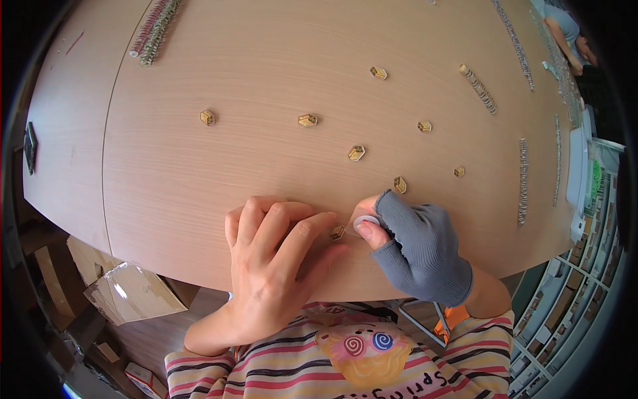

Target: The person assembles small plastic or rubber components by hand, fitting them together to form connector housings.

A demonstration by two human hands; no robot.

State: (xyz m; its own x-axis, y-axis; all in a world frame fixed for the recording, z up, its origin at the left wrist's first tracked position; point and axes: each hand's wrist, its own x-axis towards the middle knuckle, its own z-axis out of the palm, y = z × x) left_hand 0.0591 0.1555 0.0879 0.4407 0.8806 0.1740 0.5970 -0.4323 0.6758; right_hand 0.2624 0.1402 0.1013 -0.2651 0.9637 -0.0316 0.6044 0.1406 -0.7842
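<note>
Boxes (pixel 136 296) left of the desk (pixel 266 159), shelves (pixel 565 309) right; right hand (pixel 422 249) pinches white disc (pixel 361 219), left hand (pixel 272 259) grip unclear.

A pale wood-grain table (pixel 266 46) under even, bright light, with storage to both sides.
The tabletop spreads beyond and around the grip, crossed by a thin dark seam (pixel 104 153) well to its left. Nearer than the grip and lower left, cardboard (pixel 126 302) lies above a greyish floor (pixel 141 339), a white glint on its shiny covering. To the grip's right and nearer, a pale rack (pixel 565 312) holds rows of compartments; between, a metal tube frame (pixel 419 321) shows below the table edge.
</note>
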